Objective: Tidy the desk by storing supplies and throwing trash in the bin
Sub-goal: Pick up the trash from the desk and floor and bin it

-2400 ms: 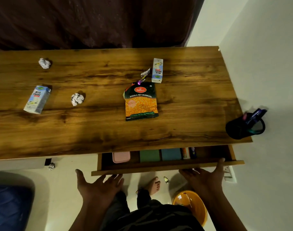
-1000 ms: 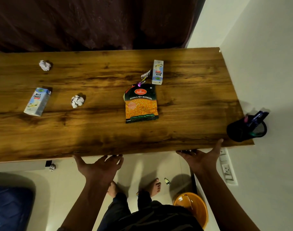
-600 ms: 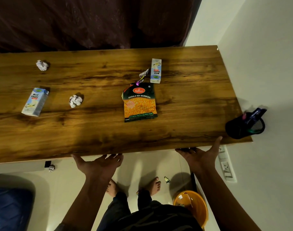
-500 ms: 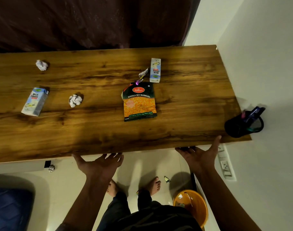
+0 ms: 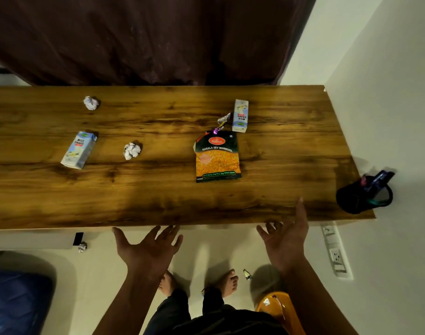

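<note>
Wooden desk [image 5: 158, 197] edge meets both hands: the left hand [image 5: 148, 252] is spread wide with fingers splayed, empty, its fingertips at the front edge; the right hand [image 5: 285, 240] is also open and empty, its thumb reaching up over the desktop while the other fingers curl at the edge. Between and below the arms, bare feet stand on the pale floor, and an orange bin [image 5: 280, 310] sits on the floor beside the right forearm, with a small wrapper scrap [image 5: 247, 274] lying near it. On the desk ahead of the right hand lies a flat snack packet [image 5: 217, 158] — green and orange — and just beyond it a twisted candy wrapper [image 5: 222, 122] beside a milkshake carton [image 5: 240, 116]. Farther left lie a crumpled paper ball [image 5: 131, 151], then a second milkshake carton [image 5: 79, 149] on its side, and another paper ball [image 5: 90, 102] near the back edge. At the desk's right corner a black pen holder [image 5: 356, 197] holds pens, against the white wall. One more paper ball [image 5: 82, 246] lies on the floor under the desk's left part.
</note>
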